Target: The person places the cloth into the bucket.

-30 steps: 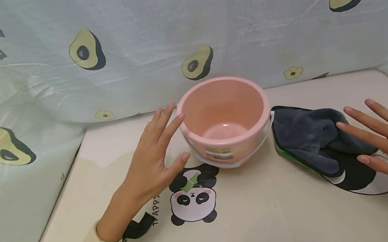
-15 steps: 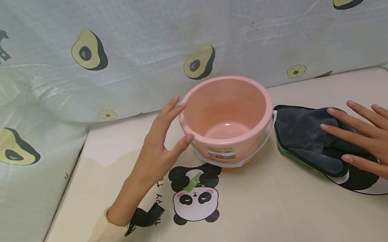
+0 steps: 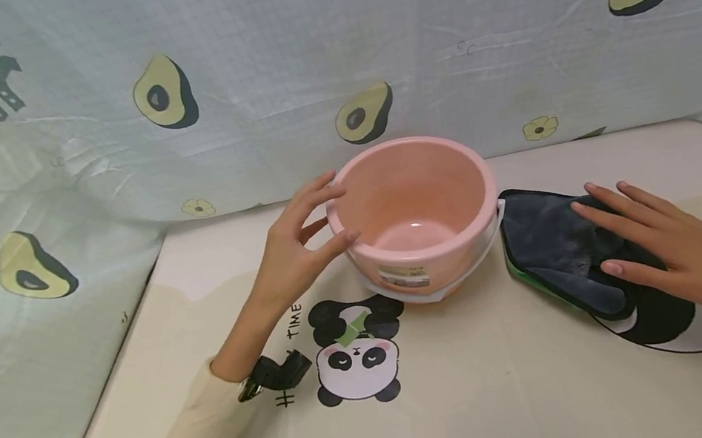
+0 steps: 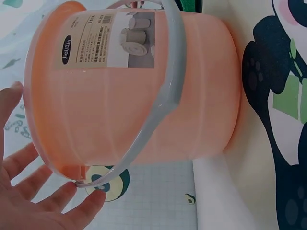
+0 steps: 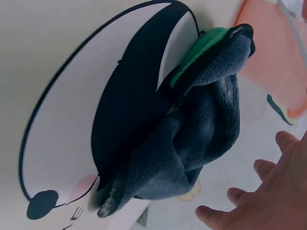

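A pink plastic bucket (image 3: 417, 239) with a pale handle and a paper label stands upright near the back of the table. At its left rim is my left hand (image 3: 297, 245), thumb and fingers spread; whether the fingertips touch the rim I cannot tell. In the left wrist view, the left hand (image 4: 43, 201) has its fingers beside the bucket's rim and handle (image 4: 168, 96). Right of the bucket lies a crumpled dark grey cloth (image 3: 553, 243) with a green underside. Above the cloth's right part hovers my right hand (image 3: 682, 251), fingers extended, holding nothing.
A pale tablecloth (image 3: 457, 398) printed with pandas covers the table. Behind and at the left hangs a light sheet (image 3: 260, 52) with avocado prints, close behind the bucket. On the left wrist sits a black strap (image 3: 281, 371).
My left hand has moved right, up to the bucket's rim. My right hand has shifted left over the cloth. Bucket and cloth keep their places; the view has shifted slightly.
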Demonstrator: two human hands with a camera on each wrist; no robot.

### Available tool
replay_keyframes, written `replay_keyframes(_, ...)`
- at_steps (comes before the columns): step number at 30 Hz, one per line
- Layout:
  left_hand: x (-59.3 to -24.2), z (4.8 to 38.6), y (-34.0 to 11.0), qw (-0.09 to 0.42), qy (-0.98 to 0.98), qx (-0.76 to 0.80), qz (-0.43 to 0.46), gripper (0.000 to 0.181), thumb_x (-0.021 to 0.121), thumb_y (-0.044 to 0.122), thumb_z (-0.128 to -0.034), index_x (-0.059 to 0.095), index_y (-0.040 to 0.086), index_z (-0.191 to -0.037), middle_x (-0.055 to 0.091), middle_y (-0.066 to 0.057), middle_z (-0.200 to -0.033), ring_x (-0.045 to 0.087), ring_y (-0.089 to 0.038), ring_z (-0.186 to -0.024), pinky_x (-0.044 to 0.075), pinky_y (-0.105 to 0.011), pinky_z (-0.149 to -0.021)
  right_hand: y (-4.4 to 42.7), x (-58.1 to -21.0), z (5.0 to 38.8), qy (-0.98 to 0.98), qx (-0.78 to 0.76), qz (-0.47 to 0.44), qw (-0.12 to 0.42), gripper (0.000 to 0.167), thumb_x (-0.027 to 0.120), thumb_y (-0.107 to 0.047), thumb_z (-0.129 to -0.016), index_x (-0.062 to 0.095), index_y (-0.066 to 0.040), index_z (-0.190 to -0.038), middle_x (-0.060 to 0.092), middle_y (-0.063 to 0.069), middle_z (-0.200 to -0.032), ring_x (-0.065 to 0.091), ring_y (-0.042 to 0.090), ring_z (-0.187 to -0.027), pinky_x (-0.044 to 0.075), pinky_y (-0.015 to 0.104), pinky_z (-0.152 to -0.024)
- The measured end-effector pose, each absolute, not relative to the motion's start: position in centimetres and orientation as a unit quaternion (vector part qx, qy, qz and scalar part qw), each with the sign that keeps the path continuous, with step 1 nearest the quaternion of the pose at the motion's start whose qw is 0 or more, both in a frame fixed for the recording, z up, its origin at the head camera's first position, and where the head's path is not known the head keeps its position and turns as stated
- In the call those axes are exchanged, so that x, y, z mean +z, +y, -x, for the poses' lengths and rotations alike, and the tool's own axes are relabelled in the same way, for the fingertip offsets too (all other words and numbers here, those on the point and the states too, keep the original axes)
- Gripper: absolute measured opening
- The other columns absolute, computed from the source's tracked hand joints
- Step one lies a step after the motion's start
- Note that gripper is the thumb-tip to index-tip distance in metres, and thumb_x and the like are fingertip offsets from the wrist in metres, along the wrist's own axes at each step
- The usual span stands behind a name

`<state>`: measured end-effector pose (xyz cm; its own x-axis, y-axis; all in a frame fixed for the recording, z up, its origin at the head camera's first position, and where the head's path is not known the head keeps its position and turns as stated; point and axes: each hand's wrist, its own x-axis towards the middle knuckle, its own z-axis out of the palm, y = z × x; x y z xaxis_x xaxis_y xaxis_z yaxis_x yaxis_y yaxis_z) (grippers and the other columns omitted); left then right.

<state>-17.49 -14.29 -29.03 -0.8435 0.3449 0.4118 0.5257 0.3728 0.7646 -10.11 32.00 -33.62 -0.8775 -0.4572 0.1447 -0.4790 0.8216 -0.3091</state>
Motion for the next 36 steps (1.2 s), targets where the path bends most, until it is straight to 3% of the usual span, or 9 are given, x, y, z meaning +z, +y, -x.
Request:
replay_keyframes(3, -29.3, 17.8, -14.3, 0.080, -0.817, -0.507, 0.264, 0.053, 0.080, 0.015, -0.0883, 0.063, 0.011, -0.138, 0.041, 0.009, -0.158, 0.034, -0.009, -0.148, 0.043, -0.039, -0.112, 31.7, -33.5, 10.5, -0.948, 0.229, -0.222, 0.000, 0.081, 0.068, -0.024, -0.097, 0.021, -0.025, -0.164, 0.009, 0.011, -0.170, -0.006, 0.039, -0.156, -0.010, 0.067, -0.119)
replay_keyframes(9, -29.7, 18.0, -14.5, 0.046, -0.800, -0.538, 0.261, 0.054, 0.078, 0.012, -0.0901, 0.061, 0.012, -0.141, 0.038, 0.008, -0.160, 0.031, -0.009, -0.149, 0.036, -0.039, -0.118, 31.5, -33.3, 11.4, -0.943, 0.262, -0.202, -0.033, 0.082, 0.066, -0.025, -0.099, 0.017, -0.026, -0.164, 0.006, 0.013, -0.171, -0.010, 0.042, -0.155, -0.011, 0.072, -0.115)
replay_keyframes(16, -29.7, 18.3, -14.6, 0.025, -0.778, -0.577, 0.248, 0.051, 0.081, 0.008, -0.0870, 0.065, 0.007, -0.136, 0.044, 0.008, -0.157, 0.037, -0.010, -0.146, 0.043, -0.033, -0.112, 31.2, -33.5, 12.2, -0.944, 0.264, -0.190, -0.054, 0.085, 0.068, -0.030, -0.098, 0.016, -0.027, -0.164, 0.002, 0.015, -0.170, -0.008, 0.052, -0.151, -0.008, 0.075, -0.113)
replay_keyframes(22, -29.5, 18.3, -14.7, 0.019, -0.778, -0.581, 0.238, 0.050, 0.084, 0.011, -0.0849, 0.068, 0.008, -0.133, 0.047, 0.008, -0.155, 0.040, -0.010, -0.145, 0.045, -0.034, -0.110, 30.3, -33.7, 12.4, -0.944, 0.264, -0.176, -0.086, 0.087, 0.070, -0.037, -0.096, 0.016, -0.031, -0.164, 0.001, 0.013, -0.171, -0.003, 0.058, -0.148, 0.011, 0.084, -0.101)
replay_keyframes(28, -29.6, 18.2, -14.6, 0.015, -0.775, -0.585, 0.237, 0.049, 0.083, 0.011, -0.0860, 0.068, 0.008, -0.133, 0.046, 0.008, -0.155, 0.039, -0.009, -0.145, 0.045, -0.033, -0.110, 29.3, -34.1, 13.0, -0.940, 0.277, -0.169, -0.106, 0.088, 0.067, -0.040, -0.097, 0.012, -0.028, -0.165, -0.002, 0.020, -0.169, -0.007, 0.060, -0.148, 0.010, 0.086, -0.099)
replay_keyframes(36, -29.7, 18.1, -14.5, 0.016, -0.779, -0.582, 0.231, 0.047, 0.082, 0.011, -0.0866, 0.069, 0.010, -0.131, 0.046, 0.010, -0.155, 0.038, -0.009, -0.145, 0.048, -0.037, -0.108, 27.3, -35.5, 13.9, -0.959, 0.245, -0.103, -0.096, 0.095, 0.065, -0.055, -0.093, 0.013, -0.020, -0.165, -0.005, 0.030, -0.166, -0.004, 0.070, -0.141, 0.012, 0.090, -0.095)
